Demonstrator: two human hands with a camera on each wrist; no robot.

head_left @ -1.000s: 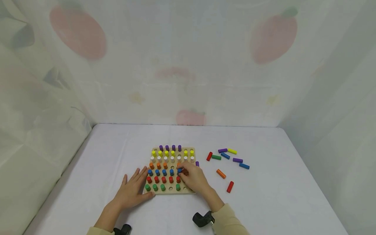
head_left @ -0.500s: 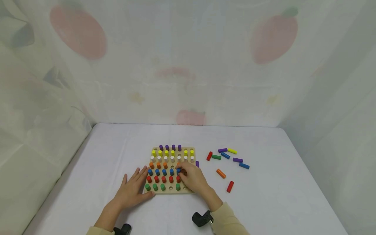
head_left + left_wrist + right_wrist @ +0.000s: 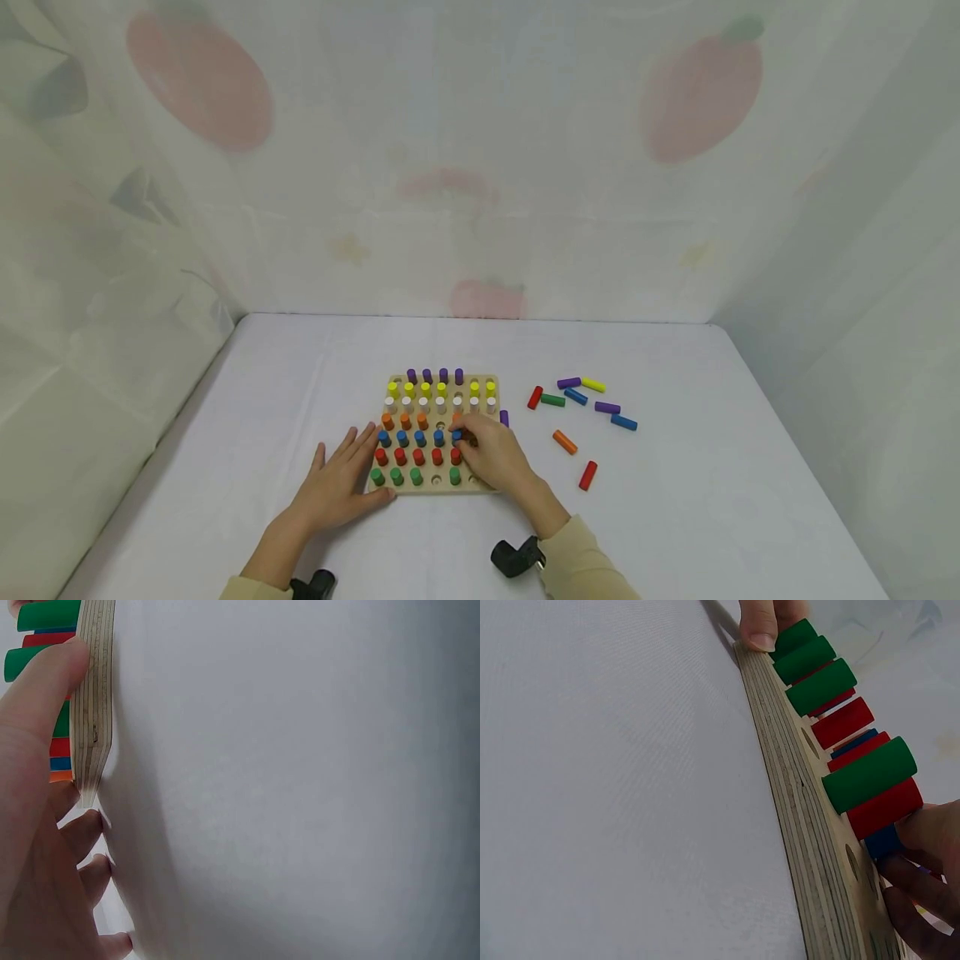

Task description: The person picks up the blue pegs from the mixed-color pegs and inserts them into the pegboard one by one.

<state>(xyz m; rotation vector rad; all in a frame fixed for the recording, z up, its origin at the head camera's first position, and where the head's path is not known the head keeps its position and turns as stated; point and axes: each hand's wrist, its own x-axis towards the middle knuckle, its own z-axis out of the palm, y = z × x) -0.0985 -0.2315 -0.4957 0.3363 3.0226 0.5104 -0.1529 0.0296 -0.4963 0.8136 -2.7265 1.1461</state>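
A wooden pegboard (image 3: 412, 491) lies on the white table, with upright pegs in rows of purple, yellow, white, orange, blue, red and green. My right hand (image 3: 497, 454) pinches a blue peg (image 3: 883, 841) between thumb and fingers, at the right end of the blue row, just behind a red peg (image 3: 885, 808). The peg stands upright, its foot at the board's surface. My left hand (image 3: 333, 492) lies spread at the near left corner. Its thumb (image 3: 56, 671) touches the board's front edge, while the other fingertips reach along the left side.
Loose pegs lie right of the board, among them an orange peg (image 3: 565, 442), a red peg (image 3: 588, 476), a green peg (image 3: 552, 401) and a yellow peg (image 3: 593, 386). A purple peg (image 3: 504, 418) sits close by the board's right edge.
Over the last second my right hand has shifted the blue peg very slightly left and steadied it in the blue row. The left hand has stayed in place.
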